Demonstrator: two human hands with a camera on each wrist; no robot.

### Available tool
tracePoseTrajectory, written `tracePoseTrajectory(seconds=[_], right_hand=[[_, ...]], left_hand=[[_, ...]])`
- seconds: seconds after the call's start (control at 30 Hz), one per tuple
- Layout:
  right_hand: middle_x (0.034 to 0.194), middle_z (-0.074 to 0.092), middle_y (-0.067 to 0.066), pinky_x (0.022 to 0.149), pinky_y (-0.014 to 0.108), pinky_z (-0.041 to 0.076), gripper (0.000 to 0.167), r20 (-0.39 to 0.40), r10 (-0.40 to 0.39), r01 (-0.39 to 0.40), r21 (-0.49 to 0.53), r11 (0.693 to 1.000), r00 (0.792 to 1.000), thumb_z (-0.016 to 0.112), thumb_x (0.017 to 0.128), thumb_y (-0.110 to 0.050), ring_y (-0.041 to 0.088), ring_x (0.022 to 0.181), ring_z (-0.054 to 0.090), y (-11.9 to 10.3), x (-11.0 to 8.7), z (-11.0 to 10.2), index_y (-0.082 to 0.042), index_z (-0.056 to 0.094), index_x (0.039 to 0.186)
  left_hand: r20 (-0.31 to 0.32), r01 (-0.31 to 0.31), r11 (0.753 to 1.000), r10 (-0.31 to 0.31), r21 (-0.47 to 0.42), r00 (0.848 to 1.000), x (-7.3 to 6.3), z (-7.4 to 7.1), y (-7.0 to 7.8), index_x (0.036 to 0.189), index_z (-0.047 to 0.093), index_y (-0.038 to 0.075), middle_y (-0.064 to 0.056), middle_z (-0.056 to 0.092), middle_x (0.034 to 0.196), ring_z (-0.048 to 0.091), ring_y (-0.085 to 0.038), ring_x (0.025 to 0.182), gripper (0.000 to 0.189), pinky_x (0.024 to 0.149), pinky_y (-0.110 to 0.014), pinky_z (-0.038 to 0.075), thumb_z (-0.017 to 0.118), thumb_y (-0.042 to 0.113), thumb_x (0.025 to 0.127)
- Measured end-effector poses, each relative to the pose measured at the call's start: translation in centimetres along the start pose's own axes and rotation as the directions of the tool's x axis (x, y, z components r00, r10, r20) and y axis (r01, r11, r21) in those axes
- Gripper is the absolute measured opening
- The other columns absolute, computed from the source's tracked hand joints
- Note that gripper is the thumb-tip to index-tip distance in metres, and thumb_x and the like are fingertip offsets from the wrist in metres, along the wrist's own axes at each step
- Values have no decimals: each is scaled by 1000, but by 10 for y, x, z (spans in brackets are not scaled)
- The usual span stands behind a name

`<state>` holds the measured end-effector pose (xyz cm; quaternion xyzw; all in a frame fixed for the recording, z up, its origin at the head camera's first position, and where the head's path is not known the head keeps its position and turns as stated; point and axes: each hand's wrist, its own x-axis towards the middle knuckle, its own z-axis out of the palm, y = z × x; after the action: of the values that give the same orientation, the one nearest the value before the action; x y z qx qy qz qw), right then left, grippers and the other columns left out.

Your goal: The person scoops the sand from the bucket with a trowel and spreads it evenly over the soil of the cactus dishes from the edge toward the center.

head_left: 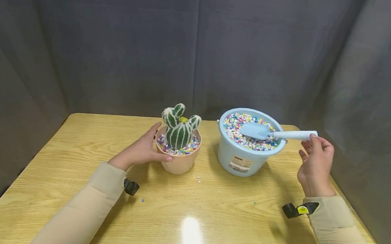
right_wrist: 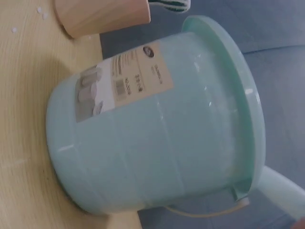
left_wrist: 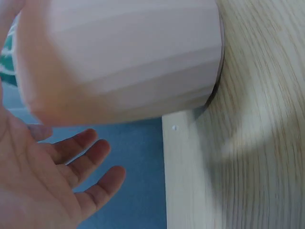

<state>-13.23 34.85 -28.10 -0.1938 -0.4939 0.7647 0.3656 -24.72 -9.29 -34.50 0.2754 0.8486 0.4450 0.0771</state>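
Observation:
A green-and-white cactus [head_left: 179,134] with a yellow top stands among multicoloured pebbles in a peach flowerpot [head_left: 179,164]. My left hand [head_left: 142,148] holds this pot at its left side, thumb on the front and index finger at the rim; in the left wrist view several other fingers [left_wrist: 81,160] stand off from the wall. To the right is a light-blue bucket [head_left: 227,153] full of similar pebbles [head_left: 236,137]. A pale blue small shovel [head_left: 254,130] lies with its blade on those pebbles, its handle reaching over the rim. My right hand [head_left: 317,161] pinches the handle's end between thumb and index finger.
Several loose pebbles lie on the wooden table [head_left: 177,217], some between pot and bucket. A paper label [right_wrist: 126,81] is stuck on the bucket, and its thin carrying handle [right_wrist: 205,214] hangs at the side. Grey curtains [head_left: 136,52] enclose the table at the back and sides.

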Motion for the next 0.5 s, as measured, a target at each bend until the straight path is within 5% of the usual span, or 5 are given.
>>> tracePoseTrajectory(seconds=[0.07, 0.13, 0.3, 0.4, 0.5], right_hand=[[111, 45, 0, 72, 18, 36, 17, -60, -115, 119, 56, 991, 992, 60, 104, -16, 11, 99, 49, -3, -6, 0, -15, 45, 113], [108, 44, 2, 69, 17, 36, 16, -129, -251, 266, 116, 957, 959, 58, 102, -5, 11, 96, 48, -8, -15, 1, -11, 46, 111], [102, 44, 12, 83, 21, 39, 25, -170, -581, 604, 273, 748, 796, 47, 86, 16, 21, 97, 46, -28, -45, 13, 3, 46, 107], [102, 45, 17, 88, 26, 39, 30, -95, -682, 663, 366, 654, 725, 44, 77, 17, 26, 100, 47, -35, -69, 28, 7, 44, 106], [105, 48, 19, 89, 26, 39, 34, 57, -744, 665, 407, 626, 666, 47, 73, 17, 27, 101, 51, -32, -90, 41, 9, 45, 107]], left_hand=[[-10, 38, 999, -38, 16, 999, -11, -6, 1, 165, -2, 5, -28, 23, 163, 25, -46, 149, 129, 115, -65, 28, 89, 40, 81], [-27, 42, 999, -42, 21, 999, -22, -11, 1, 166, -1, 7, -27, 27, 161, 28, -45, 147, 126, 113, -65, 32, 88, 39, 82], [-98, -1, 999, 5, 39, 995, -50, -22, 11, 166, 1, 7, -24, 29, 160, 29, -44, 146, 123, 111, -67, 32, 88, 31, 83], [-149, -42, 996, 54, 83, 987, -63, -28, 23, 166, 4, 7, -23, 31, 159, 31, -44, 145, 123, 112, -66, 31, 90, 28, 81], [-183, -87, 987, 112, 139, 977, -73, -31, 38, 166, 7, 9, -20, 31, 160, 32, -42, 145, 123, 115, -63, 29, 92, 28, 79]])
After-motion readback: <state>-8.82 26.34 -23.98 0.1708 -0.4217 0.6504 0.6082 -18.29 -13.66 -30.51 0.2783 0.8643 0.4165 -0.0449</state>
